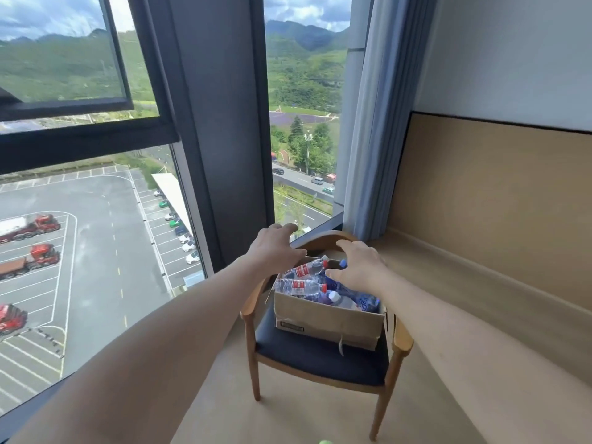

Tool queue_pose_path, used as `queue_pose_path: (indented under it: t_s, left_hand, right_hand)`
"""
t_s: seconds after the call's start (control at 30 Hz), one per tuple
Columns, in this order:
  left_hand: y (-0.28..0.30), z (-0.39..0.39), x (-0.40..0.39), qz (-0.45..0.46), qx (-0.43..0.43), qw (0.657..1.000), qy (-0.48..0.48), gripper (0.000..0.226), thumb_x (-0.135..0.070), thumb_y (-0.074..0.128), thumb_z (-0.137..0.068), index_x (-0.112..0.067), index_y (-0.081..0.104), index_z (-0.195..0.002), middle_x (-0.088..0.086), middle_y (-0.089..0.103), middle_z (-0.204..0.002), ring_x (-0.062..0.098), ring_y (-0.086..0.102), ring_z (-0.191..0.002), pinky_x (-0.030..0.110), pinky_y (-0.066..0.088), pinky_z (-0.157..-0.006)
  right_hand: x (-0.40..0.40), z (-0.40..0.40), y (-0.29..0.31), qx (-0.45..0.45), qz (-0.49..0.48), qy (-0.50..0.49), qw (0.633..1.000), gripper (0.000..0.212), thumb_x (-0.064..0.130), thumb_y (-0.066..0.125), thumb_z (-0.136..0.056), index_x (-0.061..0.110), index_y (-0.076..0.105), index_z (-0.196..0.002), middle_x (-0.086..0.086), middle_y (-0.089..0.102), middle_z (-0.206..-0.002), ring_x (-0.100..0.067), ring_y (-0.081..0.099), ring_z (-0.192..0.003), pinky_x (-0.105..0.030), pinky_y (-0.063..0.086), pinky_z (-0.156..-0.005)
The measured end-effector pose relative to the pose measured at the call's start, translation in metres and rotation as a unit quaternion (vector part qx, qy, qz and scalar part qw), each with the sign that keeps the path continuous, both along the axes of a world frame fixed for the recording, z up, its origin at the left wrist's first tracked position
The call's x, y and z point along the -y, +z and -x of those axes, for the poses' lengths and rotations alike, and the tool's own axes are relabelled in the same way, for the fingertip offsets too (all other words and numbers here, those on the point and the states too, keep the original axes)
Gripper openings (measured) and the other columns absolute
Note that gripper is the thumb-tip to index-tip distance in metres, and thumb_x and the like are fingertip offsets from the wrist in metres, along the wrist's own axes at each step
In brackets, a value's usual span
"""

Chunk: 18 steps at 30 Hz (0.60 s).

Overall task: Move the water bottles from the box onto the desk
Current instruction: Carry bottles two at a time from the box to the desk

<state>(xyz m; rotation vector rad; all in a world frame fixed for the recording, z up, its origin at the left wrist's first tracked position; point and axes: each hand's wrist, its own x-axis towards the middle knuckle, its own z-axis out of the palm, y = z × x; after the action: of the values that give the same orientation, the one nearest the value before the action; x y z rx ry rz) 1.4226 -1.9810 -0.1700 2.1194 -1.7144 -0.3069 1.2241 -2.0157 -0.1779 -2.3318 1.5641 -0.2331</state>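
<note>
A cardboard box (326,320) sits on the dark seat of a wooden chair (315,354), and everything else can be placed from that box. Inside it lie several water bottles (302,287), stacked on their sides: two clear ones with red labels and red caps toward the box's left side, and blue-tinted ones with white caps toward its right and near edge.

The left hand (277,248) is above the box's far left corner, fingers spread and curled downward, holding nothing; whether it touches the box's edge cannot be told. The right hand (360,265) is over the box's right half, fingers open and arched, with the thumb close to a blue bottle but not closed around it. Both bare forearms reach in from the near edge of the view.

To the right of the box, past the chair's armrest, runs a light wooden desk (448,270) along the wall, with no bottle showing on it. Behind the box hangs a blue curtain (371,129), and to its left and behind it stands a tall window (96,219) overlooking a parking lot.
</note>
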Motion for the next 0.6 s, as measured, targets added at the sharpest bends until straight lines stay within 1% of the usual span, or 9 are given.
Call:
queue_pose_path:
  t_s: [0.13,0.23,0.33,0.5,0.6]
  left_hand:
    - [-0.022,-0.013,0.082,-0.042,0.010,0.999,-0.004,0.068,-0.044,0.066,-0.094,-0.028,0.039,-0.154,0.005,0.045,-0.155,0.030,0.043,-0.140,0.048,0.045,-0.112]
    - [-0.032,-0.020,0.145,-0.066,0.005,0.998,0.005,0.068,-0.045,0.066,-0.094,-0.027,0.040,-0.154,0.006,0.046,-0.154,0.030,0.043,-0.140,0.049,0.044,-0.113]
    - [-0.047,-0.024,0.197,-0.086,-0.003,0.996,0.006,0.067,-0.044,0.065,-0.093,-0.025,0.042,-0.153,0.007,0.048,-0.153,0.030,0.045,-0.139,0.047,0.044,-0.112]
    - [-0.083,-0.024,0.243,-0.131,0.001,0.991,-0.013,0.060,-0.043,0.062,-0.094,-0.024,0.047,-0.149,0.006,0.055,-0.142,0.027,0.052,-0.126,0.040,0.046,-0.101]
    - [-0.110,-0.026,0.258,-0.158,-0.005,0.987,-0.020,0.051,-0.038,0.065,-0.093,-0.022,0.055,-0.141,0.005,0.059,-0.134,0.024,0.055,-0.119,0.032,0.046,-0.090]
  right_hand:
    - [0.091,-0.012,-0.026,0.001,-0.023,-0.007,1.000,0.080,0.055,0.068,-0.090,0.030,0.031,-0.157,-0.006,0.039,-0.159,-0.034,0.040,-0.143,-0.052,0.042,-0.112]
    - [0.157,-0.018,-0.044,-0.008,-0.052,-0.005,0.999,0.081,0.057,0.068,-0.089,0.029,0.032,-0.156,-0.006,0.041,-0.157,-0.033,0.041,-0.141,-0.052,0.043,-0.112]
    - [0.214,-0.023,-0.060,-0.023,-0.079,0.001,0.997,0.081,0.058,0.067,-0.088,0.028,0.033,-0.155,-0.007,0.043,-0.155,-0.033,0.043,-0.140,-0.051,0.044,-0.111]
    - [0.265,-0.030,-0.092,-0.020,-0.115,0.006,0.993,0.081,0.056,0.067,-0.089,0.023,0.034,-0.156,-0.010,0.045,-0.155,-0.033,0.046,-0.138,-0.051,0.045,-0.109]
    - [0.279,-0.032,-0.120,-0.014,-0.150,0.001,0.989,0.078,0.052,0.070,-0.090,0.023,0.038,-0.154,-0.009,0.049,-0.151,-0.032,0.049,-0.134,-0.048,0.047,-0.107]
